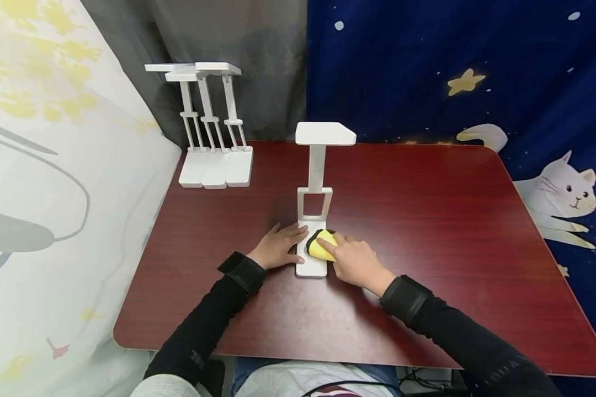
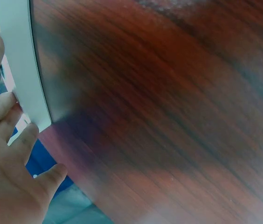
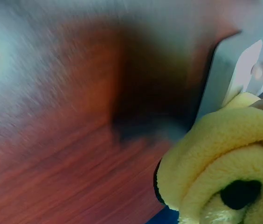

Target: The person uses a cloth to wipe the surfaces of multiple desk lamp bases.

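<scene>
White lamp [image 1: 317, 177]: upright on red surface [image 1: 427, 220]; base [image 1: 311, 269] long axis runs near-to-far, post [image 1: 317, 162] at far end, head [image 1: 325, 134] jutting right.
Left grip [image 1: 275, 249]: fingers spread wide, on base's left edge.
Right grip [image 1: 356, 262]: holding yellow cloth [image 1: 318, 251] against base.

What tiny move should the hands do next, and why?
Probably slide the yellow cloth a little toward the near end of the white base. The right hand already holds the cloth against the base, and that near end isn't under the cloth. The left hand touches the base's left side, so it could help keep it steady.
</scene>
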A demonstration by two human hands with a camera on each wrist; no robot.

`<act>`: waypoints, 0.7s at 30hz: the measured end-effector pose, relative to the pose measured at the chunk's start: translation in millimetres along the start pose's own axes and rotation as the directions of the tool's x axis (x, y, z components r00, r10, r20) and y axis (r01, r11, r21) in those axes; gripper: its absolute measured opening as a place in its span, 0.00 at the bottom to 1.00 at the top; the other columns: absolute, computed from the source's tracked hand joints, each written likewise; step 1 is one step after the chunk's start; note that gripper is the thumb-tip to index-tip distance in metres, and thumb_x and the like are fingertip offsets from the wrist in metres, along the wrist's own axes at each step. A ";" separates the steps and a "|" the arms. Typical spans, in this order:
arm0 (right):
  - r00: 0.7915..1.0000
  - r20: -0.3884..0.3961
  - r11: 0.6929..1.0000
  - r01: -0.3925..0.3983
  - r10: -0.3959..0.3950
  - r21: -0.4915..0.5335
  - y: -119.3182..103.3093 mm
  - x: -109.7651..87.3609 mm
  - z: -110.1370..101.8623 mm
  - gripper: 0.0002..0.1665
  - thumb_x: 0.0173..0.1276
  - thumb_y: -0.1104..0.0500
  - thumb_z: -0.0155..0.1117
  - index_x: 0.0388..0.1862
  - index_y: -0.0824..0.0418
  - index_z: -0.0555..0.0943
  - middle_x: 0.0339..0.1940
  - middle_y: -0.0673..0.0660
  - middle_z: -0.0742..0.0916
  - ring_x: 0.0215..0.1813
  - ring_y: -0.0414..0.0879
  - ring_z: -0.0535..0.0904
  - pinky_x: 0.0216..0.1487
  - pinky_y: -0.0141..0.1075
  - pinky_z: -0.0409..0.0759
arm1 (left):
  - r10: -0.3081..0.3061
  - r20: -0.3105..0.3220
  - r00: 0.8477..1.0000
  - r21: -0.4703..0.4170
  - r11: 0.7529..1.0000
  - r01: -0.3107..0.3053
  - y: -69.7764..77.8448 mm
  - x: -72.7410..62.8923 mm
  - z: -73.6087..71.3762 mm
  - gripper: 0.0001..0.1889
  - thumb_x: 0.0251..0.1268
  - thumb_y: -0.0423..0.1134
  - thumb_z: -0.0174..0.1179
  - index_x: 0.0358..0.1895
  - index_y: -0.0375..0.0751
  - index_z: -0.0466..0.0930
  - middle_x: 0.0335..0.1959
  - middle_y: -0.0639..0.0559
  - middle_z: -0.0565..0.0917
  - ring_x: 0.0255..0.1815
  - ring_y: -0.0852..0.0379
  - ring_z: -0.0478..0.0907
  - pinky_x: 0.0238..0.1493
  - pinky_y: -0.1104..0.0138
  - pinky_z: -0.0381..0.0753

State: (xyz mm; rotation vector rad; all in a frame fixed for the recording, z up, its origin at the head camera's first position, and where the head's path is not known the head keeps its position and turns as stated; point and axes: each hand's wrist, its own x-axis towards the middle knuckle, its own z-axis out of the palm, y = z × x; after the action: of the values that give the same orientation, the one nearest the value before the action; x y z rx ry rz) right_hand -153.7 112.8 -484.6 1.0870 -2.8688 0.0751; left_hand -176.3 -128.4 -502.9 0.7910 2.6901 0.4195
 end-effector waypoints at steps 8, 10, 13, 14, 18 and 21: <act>0.990 0.010 0.990 0.142 -0.142 -0.007 -9.6 -28.3 -6.2 0.36 0.55 0.60 0.74 0.67 0.52 0.82 0.46 0.61 0.86 0.37 0.55 0.86 0.27 0.46 0.85 | 0.018 -0.019 1.000 0.027 0.999 -0.018 -1.6 0.7 0.0 0.41 0.69 0.52 0.68 0.80 0.40 0.65 0.82 0.47 0.67 0.84 0.48 0.60 0.82 0.40 0.56; 0.982 0.027 0.983 0.186 -0.186 0.013 -9.8 -32.3 -9.4 0.35 0.55 0.61 0.73 0.66 0.52 0.83 0.46 0.60 0.87 0.38 0.55 0.86 0.28 0.46 0.85 | 0.017 -0.021 1.000 0.029 0.999 -0.017 -2.0 1.0 0.2 0.41 0.69 0.52 0.68 0.80 0.40 0.66 0.82 0.48 0.67 0.85 0.48 0.60 0.82 0.40 0.56; 0.961 0.056 0.962 0.270 -0.272 0.036 -11.0 -33.6 -17.9 0.35 0.53 0.62 0.73 0.64 0.49 0.84 0.45 0.56 0.87 0.37 0.51 0.85 0.29 0.43 0.84 | 0.022 -0.028 0.999 0.040 0.999 -0.021 -2.8 1.1 0.9 0.41 0.68 0.52 0.68 0.79 0.39 0.66 0.82 0.47 0.68 0.84 0.48 0.61 0.82 0.40 0.57; 0.951 0.061 0.953 0.302 -0.304 0.034 -13.0 -32.8 -20.7 0.36 0.52 0.62 0.73 0.64 0.48 0.84 0.45 0.55 0.87 0.36 0.50 0.84 0.28 0.42 0.83 | 0.024 -0.029 0.999 0.043 0.999 -0.023 -3.1 1.1 1.2 0.41 0.68 0.52 0.68 0.79 0.39 0.66 0.81 0.47 0.68 0.84 0.48 0.61 0.81 0.40 0.57; 0.898 0.059 0.899 0.438 -0.436 -0.024 -33.3 -24.8 -24.9 0.37 0.52 0.59 0.74 0.65 0.43 0.83 0.45 0.52 0.87 0.36 0.48 0.82 0.27 0.40 0.81 | 0.028 -0.041 0.999 0.045 0.999 -0.026 -3.0 -0.1 1.8 0.41 0.67 0.52 0.69 0.79 0.38 0.67 0.81 0.46 0.68 0.84 0.47 0.62 0.81 0.39 0.58; 0.870 0.047 0.862 0.492 -0.490 -0.122 -53.8 -18.1 -16.6 0.36 0.54 0.55 0.75 0.66 0.44 0.82 0.47 0.52 0.86 0.38 0.48 0.83 0.29 0.39 0.81 | 0.032 -0.050 0.998 0.034 0.999 -0.031 -2.6 -0.4 3.2 0.41 0.67 0.52 0.69 0.79 0.38 0.67 0.81 0.46 0.68 0.83 0.47 0.62 0.80 0.38 0.58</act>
State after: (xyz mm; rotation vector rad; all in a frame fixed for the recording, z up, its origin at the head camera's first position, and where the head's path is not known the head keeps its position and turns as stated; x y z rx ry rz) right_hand -103.6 85.7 -468.6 1.7492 -2.4651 -0.1480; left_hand -176.1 -130.1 -506.6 0.8443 2.7411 0.4079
